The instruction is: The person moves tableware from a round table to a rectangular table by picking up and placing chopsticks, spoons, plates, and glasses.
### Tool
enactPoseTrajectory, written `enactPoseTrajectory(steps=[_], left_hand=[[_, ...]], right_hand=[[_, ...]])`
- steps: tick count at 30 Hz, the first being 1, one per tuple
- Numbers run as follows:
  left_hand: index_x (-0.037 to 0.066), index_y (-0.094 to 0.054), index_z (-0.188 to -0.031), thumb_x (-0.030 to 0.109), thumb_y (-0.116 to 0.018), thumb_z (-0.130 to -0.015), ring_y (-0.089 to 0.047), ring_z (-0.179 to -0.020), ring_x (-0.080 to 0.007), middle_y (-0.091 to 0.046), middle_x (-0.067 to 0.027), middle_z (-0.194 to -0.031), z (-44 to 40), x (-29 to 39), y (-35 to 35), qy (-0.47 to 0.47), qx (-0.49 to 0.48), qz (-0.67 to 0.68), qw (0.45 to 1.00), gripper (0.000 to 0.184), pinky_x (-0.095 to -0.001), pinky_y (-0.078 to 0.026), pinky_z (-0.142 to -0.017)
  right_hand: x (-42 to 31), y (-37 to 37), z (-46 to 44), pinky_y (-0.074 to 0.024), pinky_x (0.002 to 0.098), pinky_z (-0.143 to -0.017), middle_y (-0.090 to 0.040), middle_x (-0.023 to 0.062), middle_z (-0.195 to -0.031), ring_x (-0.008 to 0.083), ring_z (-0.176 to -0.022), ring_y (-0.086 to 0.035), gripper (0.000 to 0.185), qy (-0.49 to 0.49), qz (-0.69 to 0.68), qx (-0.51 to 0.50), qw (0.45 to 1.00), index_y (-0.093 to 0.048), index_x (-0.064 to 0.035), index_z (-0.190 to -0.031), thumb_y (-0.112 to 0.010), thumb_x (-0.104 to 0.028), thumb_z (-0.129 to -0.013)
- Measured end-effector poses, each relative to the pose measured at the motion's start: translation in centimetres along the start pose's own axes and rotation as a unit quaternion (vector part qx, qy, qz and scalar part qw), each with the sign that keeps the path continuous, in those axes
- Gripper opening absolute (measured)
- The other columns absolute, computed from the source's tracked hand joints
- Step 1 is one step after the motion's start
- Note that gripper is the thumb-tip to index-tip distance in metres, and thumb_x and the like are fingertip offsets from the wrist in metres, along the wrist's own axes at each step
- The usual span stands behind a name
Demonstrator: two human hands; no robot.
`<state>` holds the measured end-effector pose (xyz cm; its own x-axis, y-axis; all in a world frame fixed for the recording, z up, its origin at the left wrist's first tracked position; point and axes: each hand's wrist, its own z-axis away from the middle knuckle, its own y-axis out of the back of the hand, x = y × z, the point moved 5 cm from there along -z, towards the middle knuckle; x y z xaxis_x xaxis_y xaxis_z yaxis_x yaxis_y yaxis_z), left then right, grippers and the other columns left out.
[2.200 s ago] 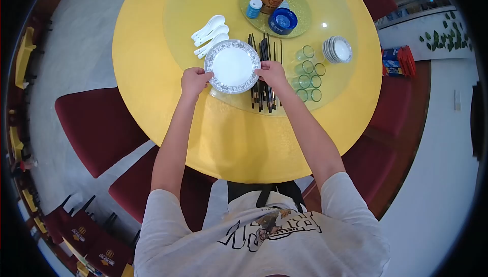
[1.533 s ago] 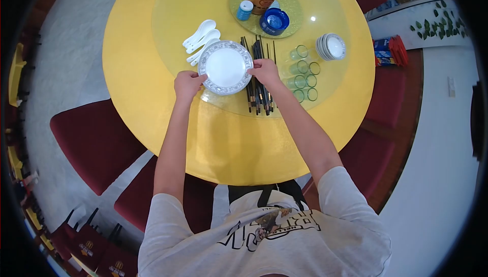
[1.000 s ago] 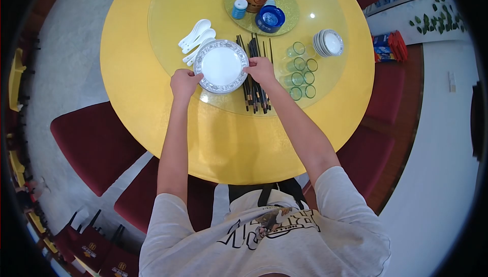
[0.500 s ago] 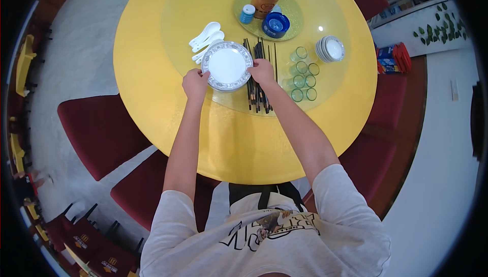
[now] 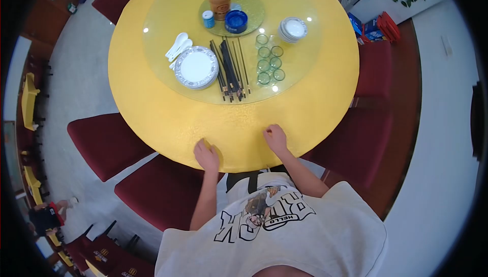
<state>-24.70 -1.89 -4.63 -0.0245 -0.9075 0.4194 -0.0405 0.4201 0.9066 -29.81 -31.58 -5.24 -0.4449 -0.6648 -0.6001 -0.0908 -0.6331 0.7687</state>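
Note:
Both hands are over the near part of the yellow table, apart from the tableware. My left hand holds nothing, its fingers loosely apart near the front edge. My right hand is farther right, fingers curled in, with nothing visible in them. Beyond them on the glass turntable, a stack of patterned plates partly covers several white spoons. Dark chopsticks lie right of the plates. Several green-tinted glasses stand in two rows farther right, and a stack of small bowls is behind them.
A brown pot, a blue ashtray and a small blue container stand on the turntable's raised centre. Dark red chairs surround the yellow table. Another person is at the far left.
Both hands have let go of the plate stack and drawn back towards my body, to the table's near edge. The view has shifted; the plates stay beside the spoons and chopsticks.

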Motion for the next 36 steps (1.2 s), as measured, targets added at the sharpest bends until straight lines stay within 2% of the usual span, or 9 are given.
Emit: enactPoseTrajectory(steps=[1, 3, 4, 6, 14, 21, 27, 32, 36], left_hand=[[0.000, -0.049, -0.117, 0.020, -0.058, -0.083, -0.048, -0.109, -0.0382, -0.052, -0.0209, -0.116, 1.8, 1.9, -0.4, -0.006, 0.002, -0.003, 1.000, 0.041, -0.0455, -0.039, -0.092], [0.000, -0.036, -0.133, 0.024, -0.058, -0.083, -0.030, -0.129, -0.0410, -0.034, -0.0234, -0.138, 5.5, 4.9, -1.9, -0.005, -0.065, -0.053, 0.996, 0.060, -0.0529, -0.026, -0.104], [0.000, -0.036, -0.133, 0.024, -0.058, -0.083, -0.030, -0.129, -0.0410, -0.034, -0.0234, -0.138, 6.7, 5.7, -2.4, -0.007, -0.064, -0.056, 0.996, 0.060, -0.0529, -0.026, -0.104], [0.000, -0.029, -0.139, 0.028, -0.055, -0.085, -0.017, -0.137, -0.0396, -0.020, -0.0230, -0.147, 7.9, 6.9, -4.0, -0.019, -0.086, -0.103, 0.991, 0.066, -0.0566, -0.018, -0.107], [0.002, -0.022, -0.142, 0.037, -0.043, -0.090, -0.009, -0.139, -0.0376, -0.014, -0.0201, -0.150, 8.0, 7.0, -5.9, 0.018, -0.072, -0.151, 0.986, 0.066, -0.0550, -0.010, -0.109], [0.004, -0.020, -0.144, 0.039, -0.041, -0.091, -0.008, -0.140, -0.0366, -0.012, -0.0176, -0.151, 7.8, 7.8, -6.3, 0.093, -0.080, -0.166, 0.979, 0.067, -0.0550, -0.010, -0.110], [0.004, -0.021, -0.143, 0.038, -0.047, -0.087, -0.012, -0.138, -0.0377, -0.013, -0.0191, -0.150, 7.2, 7.6, -6.6, 0.137, -0.113, -0.144, 0.973, 0.070, -0.0522, -0.018, -0.109], [0.002, -0.043, -0.126, 0.027, -0.061, -0.075, -0.041, -0.119, -0.0350, -0.045, -0.0193, -0.127, 2.5, 10.9, -5.6, 0.152, -0.061, -0.123, 0.979, 0.059, -0.0466, -0.035, -0.098], [0.000, -0.046, -0.121, 0.023, -0.067, -0.073, -0.048, -0.110, -0.0357, -0.050, -0.0203, -0.117, -3.8, 16.0, -5.2, 0.021, 0.089, -0.078, 0.993, 0.058, -0.0441, -0.040, -0.093]], right_hand=[[1.3, 1.4, 1.3, -0.0462, 0.0393, -0.075, -0.060, 0.0132, -0.089, 0.0292, -0.085, -0.058, 0.022, -0.001, -0.005, 0.004, 1.000, -0.062, -0.0051, -0.088, -0.063, -0.025, -0.077], [3.4, 5.2, 4.2, -0.0376, 0.0466, -0.093, -0.050, 0.0163, -0.122, 0.0338, -0.114, -0.046, 0.040, 0.044, 0.133, 0.105, 0.985, -0.057, -0.0074, -0.111, -0.061, -0.029, -0.078], [5.1, 6.3, 5.1, -0.0376, 0.0466, -0.093, -0.050, 0.0163, -0.122, 0.0338, -0.114, -0.046, 0.040, 0.043, 0.130, 0.106, 0.985, -0.057, -0.0074, -0.111, -0.061, -0.029, -0.078], [7.7, 7.1, 5.8, -0.0240, 0.0548, -0.104, -0.032, 0.0166, -0.142, 0.0371, -0.131, -0.027, 0.058, 0.053, 0.194, 0.069, 0.977, -0.043, -0.0092, -0.131, -0.059, -0.032, -0.081], [10.5, 7.2, 5.5, -0.0183, 0.0543, -0.108, -0.023, 0.0159, -0.148, 0.0353, -0.136, -0.019, 0.065, 0.123, 0.196, 0.024, 0.973, -0.034, -0.0120, -0.139, -0.055, -0.039, -0.084], [11.6, 6.9, 5.4, -0.0140, 0.0545, -0.109, -0.016, 0.0145, -0.150, 0.0338, -0.138, -0.013, 0.069, 0.143, 0.193, -0.007, 0.971, -0.027, -0.0131, -0.143, -0.052, -0.042, -0.086], [12.0, 6.7, 5.4, -0.0135, 0.0550, -0.109, -0.015, 0.0157, -0.150, 0.0350, -0.138, -0.012, 0.071, 0.159, 0.190, -0.013, 0.969, -0.026, -0.0120, -0.143, -0.052, -0.043, -0.085], [12.3, 6.8, 5.2, -0.0122, 0.0553, -0.109, -0.013, 0.0157, -0.151, 0.0355, -0.139, -0.010, 0.071, 0.153, 0.183, -0.031, 0.971, -0.025, -0.0121, -0.144, -0.052, -0.043, -0.086], [12.1, 6.7, 5.1, -0.0119, 0.0555, -0.109, -0.012, 0.0155, -0.151, 0.0357, -0.139, -0.009, 0.072, 0.142, 0.193, -0.049, 0.970, -0.024, -0.0122, -0.144, -0.052, -0.043, -0.086]])
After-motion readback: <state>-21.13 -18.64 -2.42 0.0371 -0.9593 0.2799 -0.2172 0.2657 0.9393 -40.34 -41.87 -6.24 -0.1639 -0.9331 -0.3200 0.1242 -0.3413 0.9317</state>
